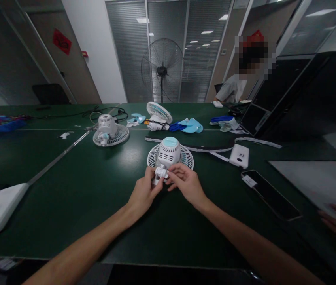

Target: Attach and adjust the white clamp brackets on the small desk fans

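Observation:
A small white fan (169,152) lies grille-down on the green table in front of me, its motor housing with a pale blue cap pointing up. On its near side sits a white clip or bracket (161,172). My left hand (144,189) pinches this bracket from the left, thumb and fingers closed on it. From the right, my right hand (185,181) has thumb and forefinger pressed together at the bracket's edge. Whether a tiny part sits between those right fingertips is too small to tell.
Another fan (108,128) lies face-down at left, and a third fan (158,116) leans farther back. Light blue fan blades (192,125) rest beside it. A white power bank (239,155) and a phone (270,194) are at right. A person (232,88) sits across the table.

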A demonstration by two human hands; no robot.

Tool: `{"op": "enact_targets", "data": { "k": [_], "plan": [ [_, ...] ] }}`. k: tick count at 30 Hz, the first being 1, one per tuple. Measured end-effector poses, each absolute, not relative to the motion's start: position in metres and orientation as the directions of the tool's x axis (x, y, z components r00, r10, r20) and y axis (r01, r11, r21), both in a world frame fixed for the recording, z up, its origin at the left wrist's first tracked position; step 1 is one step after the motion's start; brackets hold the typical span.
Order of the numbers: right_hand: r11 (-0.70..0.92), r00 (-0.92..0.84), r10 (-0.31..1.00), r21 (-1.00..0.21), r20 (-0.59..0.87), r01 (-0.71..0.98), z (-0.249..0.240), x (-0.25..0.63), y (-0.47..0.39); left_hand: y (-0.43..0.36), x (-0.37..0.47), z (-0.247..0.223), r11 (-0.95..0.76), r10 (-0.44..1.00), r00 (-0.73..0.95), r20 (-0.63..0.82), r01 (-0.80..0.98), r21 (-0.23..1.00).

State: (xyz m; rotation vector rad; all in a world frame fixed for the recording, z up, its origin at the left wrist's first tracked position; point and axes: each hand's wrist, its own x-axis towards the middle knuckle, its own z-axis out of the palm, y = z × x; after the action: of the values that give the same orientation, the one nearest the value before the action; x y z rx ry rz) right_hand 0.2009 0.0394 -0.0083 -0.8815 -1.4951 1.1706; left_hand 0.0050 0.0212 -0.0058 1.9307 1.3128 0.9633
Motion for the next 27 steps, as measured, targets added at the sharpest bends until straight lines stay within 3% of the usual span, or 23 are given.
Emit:
{"op": "enact_targets", "data": {
  "k": [2, 5, 6, 8, 10, 13, 17, 21, 25, 27],
  "plan": [
    [0.526, -0.301, 0.834, -0.831, 0.462, 0.180, -0.004, 0.212, 0.040, 0.022, 0.005, -0.007, -0.322, 0.943, 0.243, 0.227, 0.497, 0.806],
    [0.732, -0.442, 0.673, -0.623, 0.593, 0.277, 0.000, 0.220, 0.042, 0.022, 0.005, -0.006, -0.318, 0.944, 0.242, 0.222, 0.504, 0.803],
    [0.736, -0.440, 0.669, -0.618, 0.599, 0.277, -0.001, 0.219, 0.043, 0.021, 0.005, -0.006, -0.317, 0.945, 0.245, 0.219, 0.509, 0.800],
    [0.651, -0.372, 0.747, -0.721, 0.551, 0.237, -0.004, 0.212, 0.044, 0.020, 0.004, -0.005, -0.322, 0.943, 0.252, 0.217, 0.528, 0.786],
    [0.409, -0.256, 0.891, -0.908, 0.375, 0.092, -0.008, 0.202, 0.043, 0.020, 0.004, -0.004, -0.331, 0.941, 0.259, 0.218, 0.567, 0.754],
    [0.174, -0.268, 0.945, -0.982, 0.187, -0.072, -0.011, 0.193, 0.038, 0.019, 0.005, -0.001, -0.360, 0.933, 0.248, 0.261, 0.650, 0.670],
    [0.333, -0.245, 0.921, -0.937, 0.301, 0.101, -0.008, 0.202, 0.032, 0.023, 0.006, 0.008, -0.470, 0.881, 0.347, 0.320, 0.713, 0.520],
    [0.413, -0.299, 0.893, -0.878, 0.337, 0.244, -0.006, 0.217, 0.032, 0.028, -0.013, 0.026, -0.481, 0.876, 0.374, 0.303, 0.693, 0.537],
    [0.426, -0.289, 0.891, -0.866, 0.350, 0.263, -0.005, 0.221, 0.031, 0.019, -0.069, 0.042, -0.410, 0.910, 0.288, 0.299, 0.730, 0.546],
    [0.441, -0.297, 0.883, -0.859, 0.364, 0.258, -0.005, 0.220, 0.030, 0.009, -0.110, 0.043, -0.264, 0.955, 0.142, 0.260, 0.807, 0.529]
  ]
}}
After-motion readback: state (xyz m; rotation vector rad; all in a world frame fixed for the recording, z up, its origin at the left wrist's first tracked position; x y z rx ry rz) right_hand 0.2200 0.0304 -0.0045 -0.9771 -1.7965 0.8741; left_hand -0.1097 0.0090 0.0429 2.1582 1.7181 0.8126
